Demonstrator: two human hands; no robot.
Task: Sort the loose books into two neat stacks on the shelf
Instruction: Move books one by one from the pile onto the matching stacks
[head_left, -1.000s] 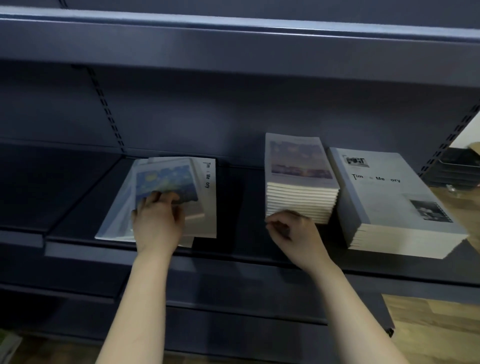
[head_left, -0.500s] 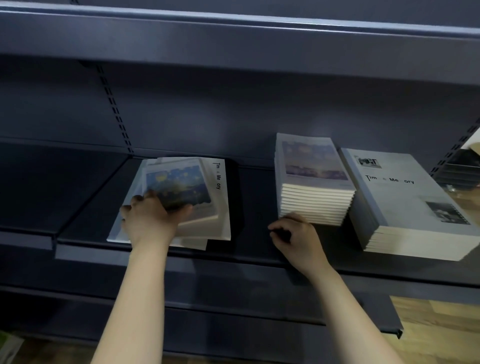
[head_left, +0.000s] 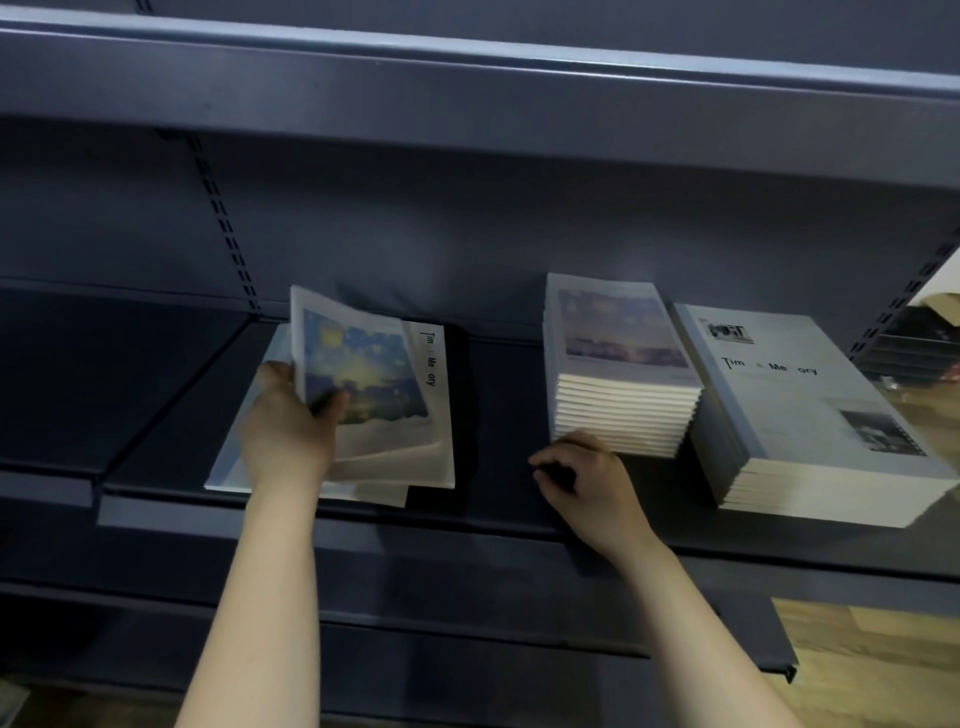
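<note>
On the dark shelf (head_left: 493, 499) a loose pile of books lies at the left. My left hand (head_left: 291, 421) grips the top one, a small book with a blue starry cover (head_left: 363, 374), and its left edge is tilted up off the pile. Under it lies a larger grey "Time Memory" book (head_left: 436, 415) and other covers. To the right stands a neat stack of small books (head_left: 618, 395), and beside it a stack of large grey books (head_left: 810, 415). My right hand (head_left: 582, 478) rests on the shelf in front of the small stack, fingers curled, holding nothing.
The upper shelf (head_left: 467, 93) overhangs close above. A slotted upright (head_left: 223, 218) runs down the back panel at the left. The shelf's left section (head_left: 104, 384) lies in shadow. Wooden floor (head_left: 872, 665) shows at the lower right.
My left hand has taken hold of the blue starry book and lifted its left edge up off the pile. My right hand has stayed in front of the small stack.
</note>
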